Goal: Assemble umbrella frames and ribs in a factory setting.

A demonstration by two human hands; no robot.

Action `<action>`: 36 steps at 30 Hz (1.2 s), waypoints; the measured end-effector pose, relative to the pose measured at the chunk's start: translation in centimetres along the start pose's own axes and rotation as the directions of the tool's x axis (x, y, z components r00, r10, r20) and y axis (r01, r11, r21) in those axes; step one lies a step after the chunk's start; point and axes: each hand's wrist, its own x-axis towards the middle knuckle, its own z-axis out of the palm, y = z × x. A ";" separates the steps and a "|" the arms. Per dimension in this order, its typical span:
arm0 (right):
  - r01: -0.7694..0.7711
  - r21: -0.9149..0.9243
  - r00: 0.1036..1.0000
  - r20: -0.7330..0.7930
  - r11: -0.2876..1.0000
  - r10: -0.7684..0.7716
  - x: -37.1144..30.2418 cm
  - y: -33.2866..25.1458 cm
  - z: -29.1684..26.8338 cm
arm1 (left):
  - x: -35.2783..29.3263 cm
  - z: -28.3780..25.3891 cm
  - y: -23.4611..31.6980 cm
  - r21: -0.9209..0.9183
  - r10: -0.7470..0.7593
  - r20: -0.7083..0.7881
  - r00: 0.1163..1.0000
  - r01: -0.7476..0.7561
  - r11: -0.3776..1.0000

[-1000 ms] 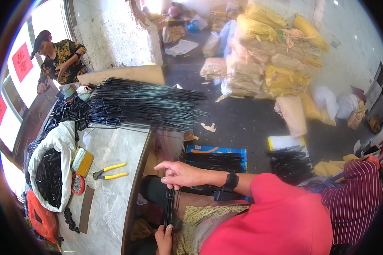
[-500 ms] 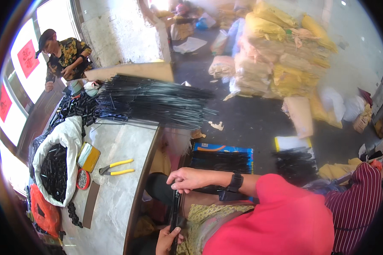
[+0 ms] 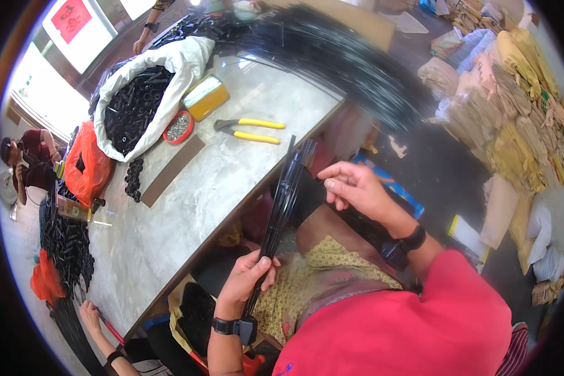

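Note:
My left hand [image 3: 252, 276] is wrapped round the lower part of a bundle of thin black rods [image 3: 276, 219]. The bundle slants upward past the table edge, its top end shiny and slightly spread. To the right of that top end is my right hand [image 3: 351, 188], apart from the rods, fingers loosely bent and nothing visible in them. On the grey marbled table [image 3: 232, 182] lie yellow-handled pliers [image 3: 254, 130], a red round dish of small metal pieces [image 3: 178, 127], a yellow box [image 3: 207, 99] and a flat brown strip [image 3: 172, 172].
A white sack [image 3: 106, 144] full of black parts and an orange bag [image 3: 88, 169] stand on the table's left. Long black rods [image 3: 344, 62] overhang the far edge. Another person's hand [image 3: 91, 316] is at lower left, near a red-handled tool. Piled sacks [image 3: 507, 119] fill the right.
My view has swung toward the table. My right hand has left the top of the bundle and is now beside it. My left hand still holds the rods, which now tilt rightward.

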 end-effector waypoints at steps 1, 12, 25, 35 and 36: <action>0.003 -0.001 1.000 0.006 1.000 -0.003 0.0 -0.1 0.3 | -0.2 0.2 -0.1 -0.001 0.004 0.006 1.000 -0.004 1.000; 0.191 -0.325 0.962 -0.127 0.926 -0.243 0.9 -2.4 2.7 | -0.9 2.3 -0.2 0.134 0.013 -0.095 0.995 0.000 0.991; 0.027 -0.169 0.991 -0.124 0.985 -0.048 2.6 -2.3 0.7 | -0.7 3.1 -0.6 0.302 0.114 -0.232 0.966 -0.040 0.952; -0.023 -0.109 0.999 -0.039 0.994 0.019 3.5 -3.8 0.6 | -0.4 3.4 -0.2 0.285 0.115 -0.185 0.976 -0.059 0.957; 0.010 -0.139 0.999 -0.032 0.990 -0.014 3.6 -4.1 0.8 | -0.4 3.5 -0.1 0.293 0.134 -0.177 0.975 -0.077 0.953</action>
